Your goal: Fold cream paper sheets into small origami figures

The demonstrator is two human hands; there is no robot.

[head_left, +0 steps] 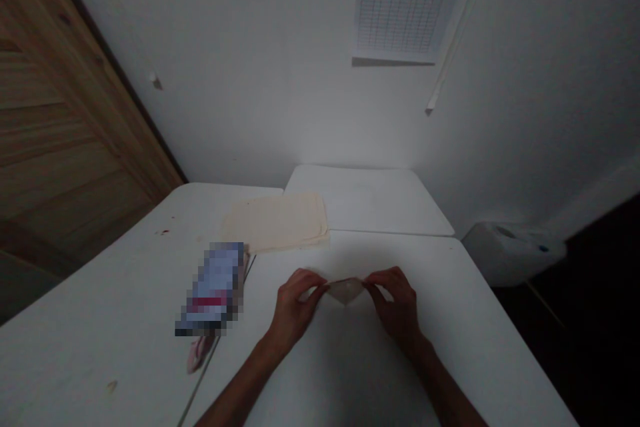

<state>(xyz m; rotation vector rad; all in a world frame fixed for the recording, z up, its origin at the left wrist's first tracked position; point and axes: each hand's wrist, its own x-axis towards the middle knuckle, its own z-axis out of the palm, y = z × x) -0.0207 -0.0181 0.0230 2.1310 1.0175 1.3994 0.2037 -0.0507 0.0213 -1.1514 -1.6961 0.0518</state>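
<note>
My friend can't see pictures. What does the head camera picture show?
The left hand and the right hand pinch a small pale folded piece by its ends over a white table. Behind them lies a folded cream cloth, and a printed chart hangs on the wall.

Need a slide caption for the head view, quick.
Left hand and right hand pinch a small pale sheet at the white table, folded cream cloth behind.

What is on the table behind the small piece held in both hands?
A folded cream cloth lies flat on the white table, apart from the small piece. Anything beneath it is hidden.
</note>
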